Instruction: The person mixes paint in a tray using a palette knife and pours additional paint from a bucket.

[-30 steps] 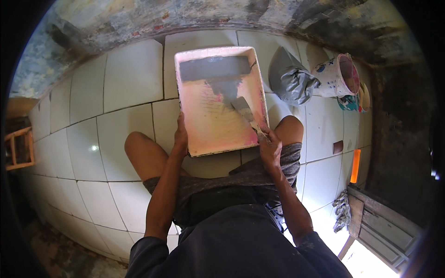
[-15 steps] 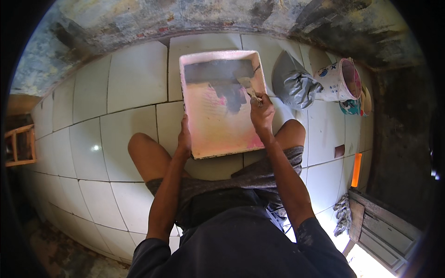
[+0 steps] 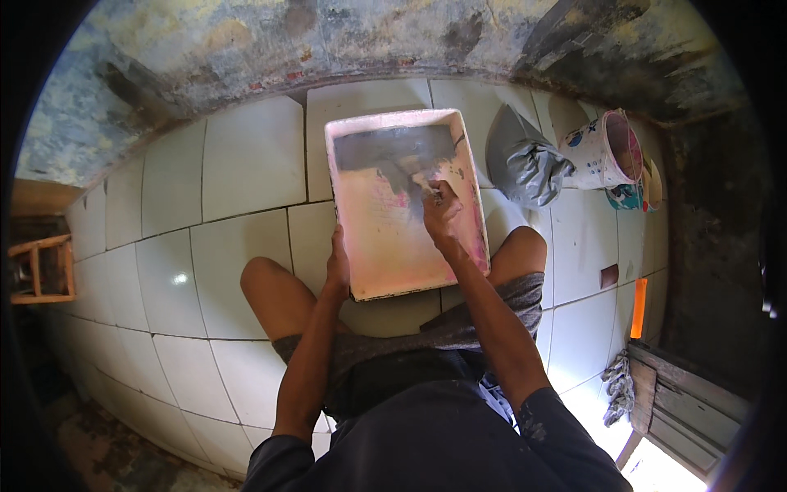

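Note:
A shallow rectangular tray [image 3: 385, 266], whitish and stained pink, lies before me between my knees. Grey paste [image 3: 393, 146] covers its far end, with a smeared patch reaching toward the middle. My left hand [image 3: 337, 261] grips the tray's left side near its front corner, its fingers mostly hidden by the rim. In my right hand [image 3: 443, 211], closed round the handle, is a putty knife [image 3: 421, 180]. Its blade is on the smeared paste inside the tray, right of the middle; the blade is partly blurred.
A grey plastic bag [image 3: 533, 168] sits right of the tray, beside a tipped white bucket [image 3: 586, 156]. Farther right are an orange strip [image 3: 639, 307] and a crumpled grey cloth [image 3: 618, 385]. A wooden frame [image 3: 41, 269] stands far left. A stained wall [image 3: 369, 41] closes off the back.
My right hand has drawn the putty knife left and nearer, away from the tray's right side, spreading the paste's smear. My left hand keeps its hold. The whole view has shifted slightly.

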The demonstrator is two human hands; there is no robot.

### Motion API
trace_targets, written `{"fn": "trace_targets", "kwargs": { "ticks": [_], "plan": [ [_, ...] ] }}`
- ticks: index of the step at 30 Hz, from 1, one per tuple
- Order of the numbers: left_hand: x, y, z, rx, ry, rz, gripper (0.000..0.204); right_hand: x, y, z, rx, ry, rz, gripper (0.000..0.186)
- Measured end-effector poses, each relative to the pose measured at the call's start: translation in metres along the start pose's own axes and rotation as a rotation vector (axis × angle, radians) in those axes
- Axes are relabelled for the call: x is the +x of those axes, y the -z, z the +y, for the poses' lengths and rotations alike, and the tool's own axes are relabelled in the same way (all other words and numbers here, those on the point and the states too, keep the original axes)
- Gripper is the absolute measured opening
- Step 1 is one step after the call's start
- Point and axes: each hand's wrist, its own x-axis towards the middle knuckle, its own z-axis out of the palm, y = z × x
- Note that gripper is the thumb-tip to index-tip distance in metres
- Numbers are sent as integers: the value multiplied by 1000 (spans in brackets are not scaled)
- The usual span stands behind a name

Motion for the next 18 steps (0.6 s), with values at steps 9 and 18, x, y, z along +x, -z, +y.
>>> {"fn": "trace_targets", "kwargs": {
  "ticks": [9,18],
  "plan": [
    [-4,-5,3,-5,37,10,79,-1,34,-6,-61,59,166,22],
    [-9,-13,10,-39,-11,-47,77,0,11,7,60,73,8,20]
  ]
}}
